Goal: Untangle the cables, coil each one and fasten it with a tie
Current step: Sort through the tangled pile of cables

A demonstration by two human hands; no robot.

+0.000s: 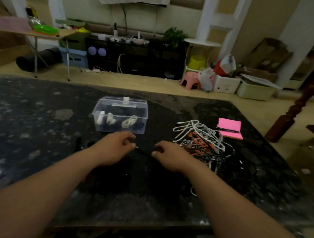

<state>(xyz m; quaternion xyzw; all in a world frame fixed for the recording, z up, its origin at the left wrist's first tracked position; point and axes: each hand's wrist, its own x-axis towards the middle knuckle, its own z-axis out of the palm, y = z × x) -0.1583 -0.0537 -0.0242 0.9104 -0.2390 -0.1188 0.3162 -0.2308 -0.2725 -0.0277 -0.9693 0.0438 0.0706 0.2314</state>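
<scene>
My left hand [114, 147] and right hand [170, 155] each pinch one black cable [144, 153] with curled fingers [131, 145]. I hold it taut just above the table [39, 128], probably to coil it clear of the tangle [201, 141] beside my right hand. Beyond, a clear box [120, 114] seems to hold finished coils.

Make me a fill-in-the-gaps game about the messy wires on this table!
1. The left hand and right hand hold a thin ____ cable between them.
2. The tangled pile lies nearest the ____ hand.
3. The sticky notes behind the pile are ____.
4. Some coiled white cables sit inside a clear ____ on the table.
Missing words: black; right; pink; box.
</scene>
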